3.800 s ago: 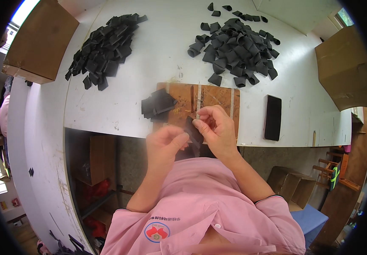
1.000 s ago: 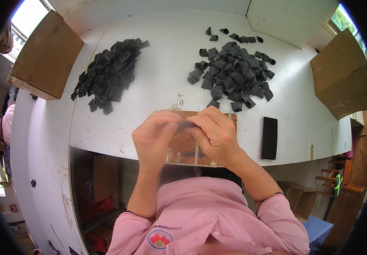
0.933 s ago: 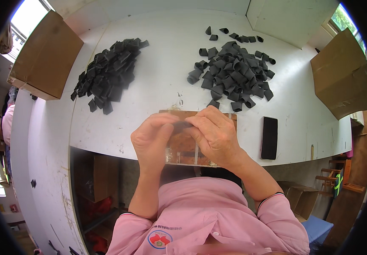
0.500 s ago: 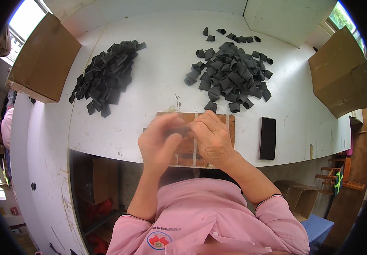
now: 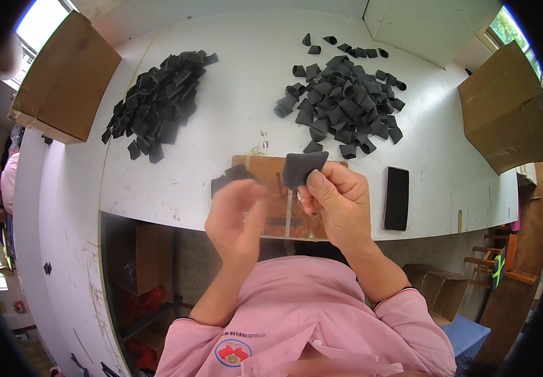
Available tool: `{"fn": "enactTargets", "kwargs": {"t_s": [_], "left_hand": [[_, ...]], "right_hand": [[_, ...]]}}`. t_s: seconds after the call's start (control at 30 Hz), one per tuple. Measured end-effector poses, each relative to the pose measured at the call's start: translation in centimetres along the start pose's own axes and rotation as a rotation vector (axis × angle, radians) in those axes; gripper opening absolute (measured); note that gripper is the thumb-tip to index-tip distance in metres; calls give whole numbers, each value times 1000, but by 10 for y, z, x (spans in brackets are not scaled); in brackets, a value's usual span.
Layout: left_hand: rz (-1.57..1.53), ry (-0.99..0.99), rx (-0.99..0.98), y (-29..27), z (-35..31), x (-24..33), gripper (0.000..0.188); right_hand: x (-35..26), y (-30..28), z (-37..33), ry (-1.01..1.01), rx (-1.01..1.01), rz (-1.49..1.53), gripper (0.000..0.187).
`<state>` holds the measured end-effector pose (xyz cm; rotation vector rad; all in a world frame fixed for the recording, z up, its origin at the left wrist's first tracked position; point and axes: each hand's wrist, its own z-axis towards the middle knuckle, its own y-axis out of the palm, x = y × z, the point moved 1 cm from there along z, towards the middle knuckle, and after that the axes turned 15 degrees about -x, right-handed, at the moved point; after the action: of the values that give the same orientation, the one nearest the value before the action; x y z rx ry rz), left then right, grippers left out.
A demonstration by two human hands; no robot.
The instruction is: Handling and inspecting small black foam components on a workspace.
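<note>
My right hand (image 5: 345, 200) pinches a dark grey fabric sleeve (image 5: 303, 168) between thumb and fingers, holding it up above a brown board (image 5: 262, 169) at the table's front edge. To its left, my left hand (image 5: 235, 213) is blurred by motion; its thumb and fingers look apart, with nothing visible between them. Just beyond that hand, flat dark pieces (image 5: 228, 178) lie at the board's left side. A heap of dark grey tube-shaped sleeves (image 5: 347, 103) sits at the back right, and a heap of flat dark pieces (image 5: 158, 100) at the back left.
A black phone (image 5: 396, 198) lies right of the board on the white table (image 5: 233, 94). Cardboard boxes stand at the left (image 5: 67, 75) and right (image 5: 504, 107). Several loose sleeves (image 5: 359, 53) lie behind the right heap. Another person (image 5: 9, 185) shows at the far left.
My hands were close together over the board and have moved apart. The right hand has turned and now shows the sleeve raised in its grip; flat pieces behind the left hand are more exposed.
</note>
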<state>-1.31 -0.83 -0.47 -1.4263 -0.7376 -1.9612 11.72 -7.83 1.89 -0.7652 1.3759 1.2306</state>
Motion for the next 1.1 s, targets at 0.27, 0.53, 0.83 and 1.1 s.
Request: {"fn": "enactTargets", "kwargs": {"t_s": [0.27, 0.53, 0.83, 1.1], "left_hand": [[43, -115, 2, 14, -11, -11, 11], [227, -167, -145, 4, -16, -10, 6], [297, -194, -252, 3, -16, -9, 7], [341, -445, -177, 5, -36, -31, 10]], "right_hand": [[39, 9, -28, 292, -8, 611, 25], [31, 5, -30, -339, 154, -795, 26], [31, 2, -31, -152, -47, -567, 19], [62, 0, -33, -431, -143, -1427, 19]]}}
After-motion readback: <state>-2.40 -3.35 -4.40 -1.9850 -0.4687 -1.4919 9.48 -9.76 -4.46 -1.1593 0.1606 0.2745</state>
